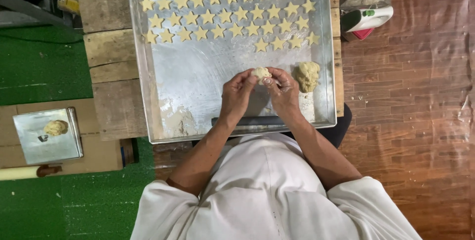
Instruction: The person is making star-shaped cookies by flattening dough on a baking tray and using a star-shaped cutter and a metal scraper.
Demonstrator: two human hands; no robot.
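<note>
Pale dough ball (261, 73) sits pinched between your left hand (236, 93) and right hand (283, 90), fingers closed on it, above the tray (198, 79).

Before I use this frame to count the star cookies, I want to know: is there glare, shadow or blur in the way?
In the head view, the metal tray shows a soft, pale sheen on its bare lower part, no hard glare; the star cookies look sharp; both hands, left hand and right hand, cast only faint shadow; the top cookie row is cut off by the frame edge.
</note>
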